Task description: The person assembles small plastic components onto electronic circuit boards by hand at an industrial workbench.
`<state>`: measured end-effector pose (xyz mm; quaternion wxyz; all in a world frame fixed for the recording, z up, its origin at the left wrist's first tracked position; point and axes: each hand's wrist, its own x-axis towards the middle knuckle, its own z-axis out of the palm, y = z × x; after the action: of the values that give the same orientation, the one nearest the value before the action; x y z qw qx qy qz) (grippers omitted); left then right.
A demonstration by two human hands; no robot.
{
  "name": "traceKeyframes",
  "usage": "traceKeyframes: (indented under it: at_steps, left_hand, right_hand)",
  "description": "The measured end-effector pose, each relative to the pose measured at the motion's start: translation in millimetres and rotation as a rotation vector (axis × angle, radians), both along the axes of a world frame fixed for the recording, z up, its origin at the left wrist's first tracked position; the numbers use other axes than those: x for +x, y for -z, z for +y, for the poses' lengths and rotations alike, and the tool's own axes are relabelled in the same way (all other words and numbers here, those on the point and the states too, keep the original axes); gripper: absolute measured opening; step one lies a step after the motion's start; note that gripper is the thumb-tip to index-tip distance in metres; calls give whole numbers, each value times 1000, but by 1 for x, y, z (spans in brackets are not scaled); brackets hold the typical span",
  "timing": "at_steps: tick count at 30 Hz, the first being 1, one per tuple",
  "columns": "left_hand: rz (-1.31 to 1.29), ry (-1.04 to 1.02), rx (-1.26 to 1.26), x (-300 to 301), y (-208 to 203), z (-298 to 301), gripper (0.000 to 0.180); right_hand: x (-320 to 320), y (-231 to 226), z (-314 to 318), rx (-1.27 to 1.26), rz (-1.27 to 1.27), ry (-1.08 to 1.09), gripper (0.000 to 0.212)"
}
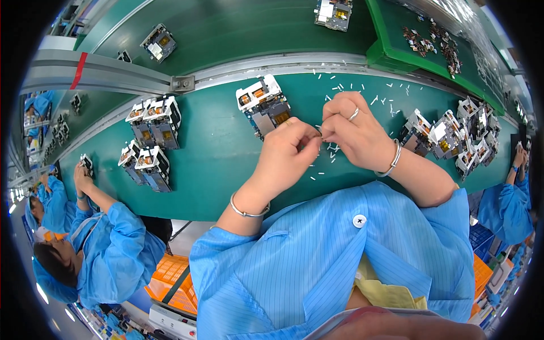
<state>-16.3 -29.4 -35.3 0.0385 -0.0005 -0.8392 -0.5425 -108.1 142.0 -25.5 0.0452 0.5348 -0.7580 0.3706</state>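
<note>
At the frame's upper middle, the left hand (288,150) and right hand (352,129) pinch what seems a tiny part (322,137), near a white-topped module (262,106).

One single white-topped device (263,106) on the tabletop (207,178); one group of four devices (164,131); one overlapping cluster of devices (446,140), at least five, exact number hidden; two devices in plain sight on the green belt (243,28); dozens of white strips (374,100); one green tray (391,61); two bracelets (396,154); one ring (355,113); one white button (359,221); at least two orange crates (164,274).
</note>
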Motion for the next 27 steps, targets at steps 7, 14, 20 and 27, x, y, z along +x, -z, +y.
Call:
traceKeyframes:
  at_steps: [7, 14, 20, 27]
  left_hand:
    - [-545, 153, 1188, 0, 14, -19, 12]
    - [-587, 289, 1412, 11, 17, -23, 12]
    - [388, -559, -601, -1, 31, -59, 56]
    - [19, -359, 2, -9, 39, -49, 66]
  right_hand:
    - [-1, 6, 5, 31, -88, 178, 14]
    - [1, 2, -4, -206, -703, -104, 12]
    - [-15, 4, -22, -56, -456, 71, 8]
    - [-20, 19, -69, -55, -199, 42, 12]
